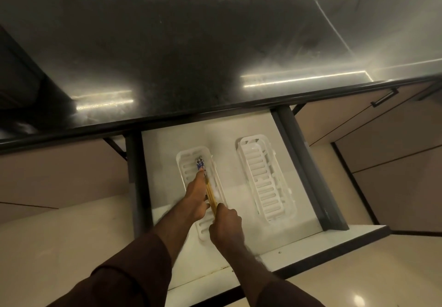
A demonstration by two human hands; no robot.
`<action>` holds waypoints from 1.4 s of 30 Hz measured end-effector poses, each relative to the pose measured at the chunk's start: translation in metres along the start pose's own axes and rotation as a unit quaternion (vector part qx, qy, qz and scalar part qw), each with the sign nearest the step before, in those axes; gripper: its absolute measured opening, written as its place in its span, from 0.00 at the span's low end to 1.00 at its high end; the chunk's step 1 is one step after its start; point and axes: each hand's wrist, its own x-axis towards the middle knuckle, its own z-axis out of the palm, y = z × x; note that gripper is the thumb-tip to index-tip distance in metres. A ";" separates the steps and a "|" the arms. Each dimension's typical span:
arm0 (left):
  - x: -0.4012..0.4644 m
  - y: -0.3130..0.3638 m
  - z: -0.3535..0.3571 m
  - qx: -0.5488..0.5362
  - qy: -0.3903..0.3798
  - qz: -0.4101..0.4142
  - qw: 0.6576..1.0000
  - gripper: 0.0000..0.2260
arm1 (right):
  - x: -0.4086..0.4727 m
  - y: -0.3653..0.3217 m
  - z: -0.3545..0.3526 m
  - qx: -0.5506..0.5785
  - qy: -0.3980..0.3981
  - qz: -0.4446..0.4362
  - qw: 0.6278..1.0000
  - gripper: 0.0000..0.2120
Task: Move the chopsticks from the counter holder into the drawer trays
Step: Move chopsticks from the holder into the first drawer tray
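A bundle of yellow wooden chopsticks (210, 193) with blue-and-white patterned tops lies lengthwise over the left white slotted tray (189, 161) in the open drawer (299, 242). My left hand (196, 199) grips the bundle near its middle, fingers reaching toward the patterned tops. At the near end of the bundle, my right hand (227, 228) is closed around the tips. Whether the chopsticks rest on the tray or hover just above it I cannot tell. The right white slotted tray (263, 177) holds nothing. No counter holder is in view.
A dark polished countertop (191, 51) spans the scene above the drawer. Beige cabinet fronts stand on both sides, with a black handle (385, 97) at the right. Dark metal drawer sides (308, 170) flank the white drawer floor. Glossy pale floor tiles lie below.
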 end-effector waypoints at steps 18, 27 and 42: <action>-0.002 0.000 0.001 0.053 0.035 0.024 0.998 0.22 | 0.004 -0.008 0.013 -0.058 0.011 -0.029 0.998 0.25; -0.003 0.003 -0.001 0.072 0.014 0.006 0.997 0.24 | 0.001 -0.003 0.016 -0.094 -0.001 -0.084 0.992 0.22; -0.012 0.007 -0.002 0.087 -0.009 0.003 0.996 0.29 | -0.005 -0.009 -0.010 -0.103 -0.023 -0.084 0.991 0.16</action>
